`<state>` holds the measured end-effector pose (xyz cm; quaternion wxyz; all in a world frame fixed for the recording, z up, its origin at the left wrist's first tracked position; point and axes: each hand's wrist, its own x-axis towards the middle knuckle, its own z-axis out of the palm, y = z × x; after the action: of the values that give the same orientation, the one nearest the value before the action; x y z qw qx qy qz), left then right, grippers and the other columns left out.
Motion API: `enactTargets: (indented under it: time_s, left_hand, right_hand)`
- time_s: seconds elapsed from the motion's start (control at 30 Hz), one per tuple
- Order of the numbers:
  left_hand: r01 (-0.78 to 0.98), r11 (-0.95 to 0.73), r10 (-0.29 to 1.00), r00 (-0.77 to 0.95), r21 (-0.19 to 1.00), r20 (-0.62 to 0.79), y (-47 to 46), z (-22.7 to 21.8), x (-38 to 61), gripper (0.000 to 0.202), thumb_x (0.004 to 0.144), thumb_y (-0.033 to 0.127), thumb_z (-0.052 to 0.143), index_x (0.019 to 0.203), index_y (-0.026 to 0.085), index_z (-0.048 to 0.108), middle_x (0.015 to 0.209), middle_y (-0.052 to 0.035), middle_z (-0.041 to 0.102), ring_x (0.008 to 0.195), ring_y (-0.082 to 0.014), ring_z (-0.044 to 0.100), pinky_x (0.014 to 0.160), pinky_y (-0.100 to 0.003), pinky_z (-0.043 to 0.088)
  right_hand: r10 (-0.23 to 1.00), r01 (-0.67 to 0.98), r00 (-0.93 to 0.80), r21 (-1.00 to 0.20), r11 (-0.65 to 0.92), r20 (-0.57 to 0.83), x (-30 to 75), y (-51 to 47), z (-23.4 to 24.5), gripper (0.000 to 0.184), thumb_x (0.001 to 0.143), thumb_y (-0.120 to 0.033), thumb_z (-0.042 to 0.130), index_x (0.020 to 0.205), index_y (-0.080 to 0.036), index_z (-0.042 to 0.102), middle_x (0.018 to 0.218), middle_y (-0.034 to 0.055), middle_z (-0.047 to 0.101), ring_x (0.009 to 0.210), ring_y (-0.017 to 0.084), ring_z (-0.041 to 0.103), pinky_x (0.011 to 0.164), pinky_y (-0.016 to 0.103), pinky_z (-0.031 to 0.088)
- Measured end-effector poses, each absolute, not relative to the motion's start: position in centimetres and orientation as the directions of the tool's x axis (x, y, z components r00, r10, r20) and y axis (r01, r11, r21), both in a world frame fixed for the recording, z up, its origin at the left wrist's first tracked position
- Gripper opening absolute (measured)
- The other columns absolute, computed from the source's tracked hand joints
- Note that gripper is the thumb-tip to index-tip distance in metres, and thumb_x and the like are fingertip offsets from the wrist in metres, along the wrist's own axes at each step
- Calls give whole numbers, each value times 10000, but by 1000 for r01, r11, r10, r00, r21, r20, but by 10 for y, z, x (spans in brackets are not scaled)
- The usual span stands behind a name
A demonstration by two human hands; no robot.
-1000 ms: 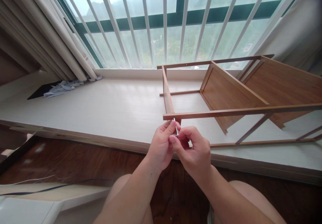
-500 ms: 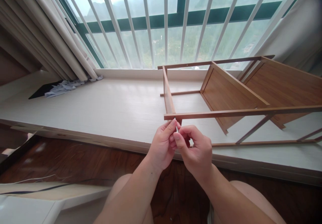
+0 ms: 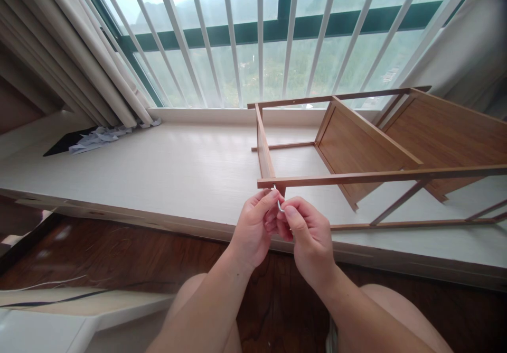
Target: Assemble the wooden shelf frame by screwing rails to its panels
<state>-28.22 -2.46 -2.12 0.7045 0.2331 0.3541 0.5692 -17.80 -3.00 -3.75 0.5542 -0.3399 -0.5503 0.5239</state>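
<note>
A wooden shelf frame (image 3: 356,147) lies on its side on the white window ledge (image 3: 158,168). A small metal hex key (image 3: 278,201) sticks into the underside of the frame's near rail (image 3: 376,176), at its left corner. My left hand (image 3: 255,229) pinches the key from the left with thumb and fingers. My right hand (image 3: 309,237) pinches its bent end from the right. Both hands touch each other just below the rail.
White window bars (image 3: 257,36) and a pale curtain (image 3: 67,52) stand behind the ledge. Crumpled paper (image 3: 99,137) and a dark flat sheet (image 3: 65,142) lie at the ledge's far left. Dark wood floor (image 3: 119,258) and a white board (image 3: 59,321) are below, my knees at the bottom.
My right hand has turned and shifted slightly left on the hex key, and the key's bent end has rotated. The shelf frame has not moved.
</note>
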Motion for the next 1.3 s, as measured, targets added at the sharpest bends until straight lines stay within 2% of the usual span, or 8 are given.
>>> enactTargets:
  time_s: [0.23, 0.43, 0.63, 0.73, 0.9, 1.03, 1.3]
  left_hand:
    - [-650, 219, 974, 99, 728, -205, -25, -20, -280, 263, 798, 386, 682, 741, 148, 586, 476, 83, 294, 426, -41, 260, 413, -179, 225]
    - [-657, 206, 977, 99, 725, -187, -26, -19, -280, 255, 826, 361, 657, 716, 143, 581, 478, 79, 272, 438, -43, 244, 435, -176, 226]
    - [-668, 200, 978, 92, 717, -188, -27, -20, -280, 221, 842, 346, 637, 759, 142, 619, 507, 69, 270, 474, -53, 298, 492, -179, 292]
    - [-675, 207, 977, 105, 708, -185, -26, -21, -280, 213, 845, 336, 635, 764, 139, 625, 512, 65, 291, 486, -55, 337, 530, -185, 344]
    - [-691, 224, 973, 115, 687, -202, -25, -25, -281, 209, 836, 332, 646, 763, 139, 615, 563, 39, 407, 521, -63, 432, 555, -190, 387]
    - [-719, 265, 962, 148, 643, -230, -24, -27, -282, 195, 825, 331, 659, 777, 145, 620, 592, 26, 455, 552, -78, 485, 561, -197, 406]
    - [-795, 298, 952, 204, 529, -230, -23, -32, -283, 155, 830, 290, 660, 811, 136, 655, 564, 46, 418, 501, -48, 425, 565, -183, 418]
  right_hand:
    - [940, -177, -151, -944, 280, 307, -176, -31, -37, 213, 927, -364, 532, 809, -190, 564, 612, -38, 455, 566, 106, 456, 563, 229, 431]
    - [945, -121, -156, -955, 270, 287, -174, -31, -42, 169, 908, -353, 573, 878, -186, 565, 723, 5, 598, 588, 111, 521, 555, 237, 455]
    - [933, -20, -136, -942, 335, 335, -173, -32, -38, 144, 894, -299, 599, 818, -189, 546, 724, 6, 618, 589, 111, 538, 552, 236, 459]
    - [913, 81, -112, -912, 402, 392, -173, -32, -35, 155, 874, -271, 620, 777, -191, 528, 686, -11, 590, 583, 106, 525, 538, 226, 434]
    - [859, 208, -99, -833, 512, 503, -173, -30, -34, 164, 834, -229, 661, 764, -195, 516, 626, -47, 506, 535, 79, 442, 493, 207, 366]
    - [814, 287, -89, -768, 573, 574, -173, -28, -33, 180, 804, -207, 690, 757, -193, 516, 614, -58, 474, 530, 71, 422, 521, 208, 367]
    - [787, 358, -86, -719, 596, 610, -173, -27, -31, 106, 819, -223, 676, 808, -196, 573, 627, -40, 546, 540, 89, 467, 550, 232, 379]
